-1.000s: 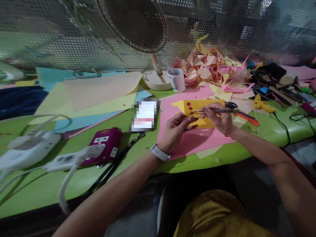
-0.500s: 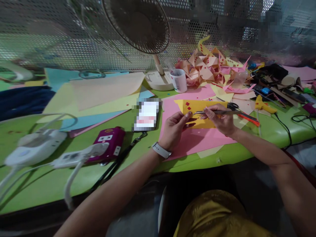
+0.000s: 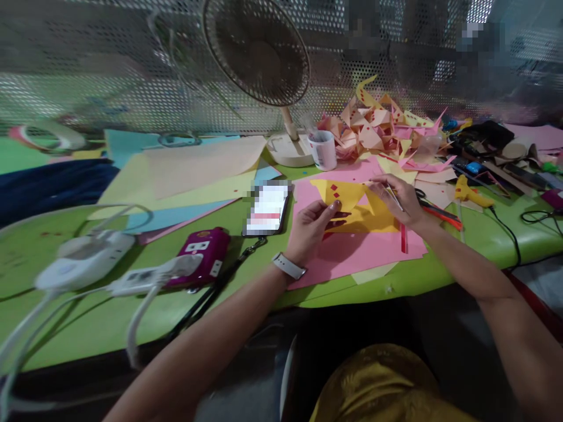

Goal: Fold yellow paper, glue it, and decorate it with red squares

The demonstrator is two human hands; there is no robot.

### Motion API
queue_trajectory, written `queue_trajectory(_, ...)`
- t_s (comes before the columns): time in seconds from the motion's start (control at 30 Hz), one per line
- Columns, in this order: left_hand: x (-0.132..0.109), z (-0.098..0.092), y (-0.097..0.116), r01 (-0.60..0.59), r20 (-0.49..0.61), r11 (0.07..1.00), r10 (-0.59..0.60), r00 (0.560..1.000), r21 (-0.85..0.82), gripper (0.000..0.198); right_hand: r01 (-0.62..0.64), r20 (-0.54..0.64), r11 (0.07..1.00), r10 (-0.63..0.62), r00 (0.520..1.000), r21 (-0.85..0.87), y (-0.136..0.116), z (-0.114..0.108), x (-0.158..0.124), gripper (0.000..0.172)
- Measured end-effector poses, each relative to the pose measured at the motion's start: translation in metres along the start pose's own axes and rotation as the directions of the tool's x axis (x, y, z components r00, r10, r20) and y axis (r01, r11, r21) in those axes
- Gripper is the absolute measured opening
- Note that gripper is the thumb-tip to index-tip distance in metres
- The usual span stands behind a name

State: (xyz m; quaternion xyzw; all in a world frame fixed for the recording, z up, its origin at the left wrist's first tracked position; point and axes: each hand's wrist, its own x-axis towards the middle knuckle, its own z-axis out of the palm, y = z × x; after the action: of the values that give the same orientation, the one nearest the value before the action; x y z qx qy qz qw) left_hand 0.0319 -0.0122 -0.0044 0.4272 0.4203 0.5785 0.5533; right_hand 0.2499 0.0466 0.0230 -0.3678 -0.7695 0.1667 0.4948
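A piece of yellow paper [image 3: 347,192] with small red diamonds on it is held up over a larger yellow sheet [image 3: 378,220], itself on a pink sheet [image 3: 347,264]. My left hand [image 3: 310,225] pinches the yellow piece's lower left edge between thumb and forefinger. At its upper right corner are the fingertips of my right hand [image 3: 402,199], closed around silver tweezers [image 3: 394,197] that slant across the palm. Whether those fingertips also grip the paper is hard to tell. Below the right hand lies a red strip [image 3: 403,238].
A phone [image 3: 267,208] lies left of the pink sheet, near a purple power adapter [image 3: 204,249] and white power strip [image 3: 83,258]. Behind stand a fan [image 3: 259,53] and white cup [image 3: 323,150]. Rightward are folded paper pieces [image 3: 369,126], black-handled scissors [image 3: 421,193] and a yellow glue gun [image 3: 472,192].
The tweezers' tip has left the paper near my left thumb, and the tweezers now slant within my right hand. Its fingertips have moved up to the paper's corner. The left hand keeps its pinch.
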Motion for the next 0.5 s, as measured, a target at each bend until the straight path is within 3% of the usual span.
queue_trajectory(0.27, -0.002, 0.001, 0.004, 0.060, 0.003, 0.991, -0.060, 0.998, -0.116, 0.044, -0.049, 0.026, 0.996, 0.047, 0.999, 0.069, 0.001, 0.003, -0.005, 0.029)
queue_trajectory(0.5, 0.002, -0.002, -0.001, 0.031, -0.037, 0.999, -0.030, 0.999, 0.010, 0.036, -0.078, 0.049, 0.993, 0.074, 0.996, 0.088, -0.006, 0.006, -0.009, 0.032)
